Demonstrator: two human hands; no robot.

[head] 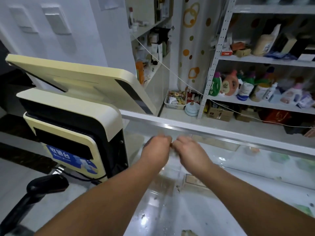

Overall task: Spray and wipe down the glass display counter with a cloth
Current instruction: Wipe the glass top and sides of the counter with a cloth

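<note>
At the lower left of the frame we see a black handheld scanner [47, 184], and above it a cream and black till terminal [73, 116] with a blue sticker, its screen cut off at the left edge. Just right of centre frame, our left hand [157, 146] reaches out with its fingers curled under and knuckles up. The right hand [189, 149] sits just beside it, fingers bent downward, and the two touch where their knuckles meet. Both hands are smeared by motion blur, so we cannot tell whether either one grips anything. A pale blur [173, 155] shows beneath the meeting point, too soft to identify. The glass display counter [187, 210] lies directly under both hands and forearms and carries specks and glare. Its metal rail [221, 133] runs just beyond the fingertips. In the upper right, white shelves [255, 60] hold bottles and boxes, blurred.
</note>
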